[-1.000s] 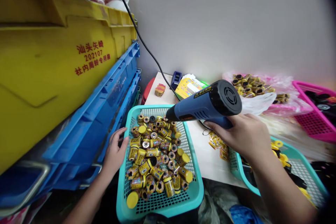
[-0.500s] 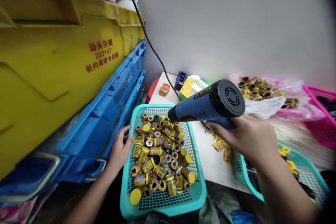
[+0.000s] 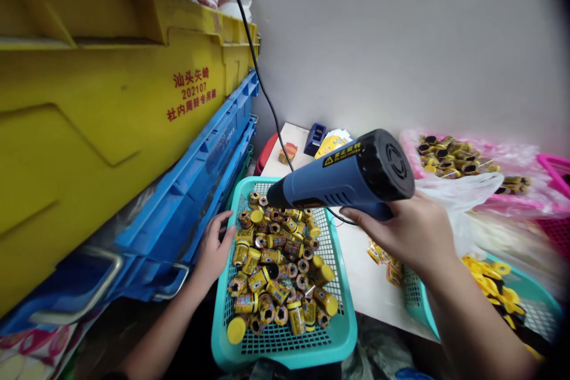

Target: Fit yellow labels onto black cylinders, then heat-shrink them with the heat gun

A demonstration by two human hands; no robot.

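Observation:
My right hand (image 3: 407, 234) is closed around the handle of a blue and black heat gun (image 3: 329, 175), whose nozzle points left over the far end of a turquoise plastic basket (image 3: 345, 309). A heap of small jars (image 3: 269, 255) with yellow caps and printed yellow wrapping fills much of the basket; some stand upright and others lie on their sides. At the basket's left rim my left hand (image 3: 214, 249) grips the edge, its fingertips partly hidden. From the heat gun's far side a black cord (image 3: 262, 80) runs up to the left.
Yellow (image 3: 111, 89) and blue crates (image 3: 187, 190) are stacked close on the left. On the white table (image 3: 360, 285) lie small yellow packets (image 3: 385, 261). To the right stand another turquoise basket (image 3: 412, 297) with yellow pieces and a pink basket (image 3: 554, 169). Bagged jars (image 3: 449, 154) lie behind.
The heat gun's nozzle has swung left across the far end of the basket. My left hand stays at the rim. The whole view has shifted slightly.

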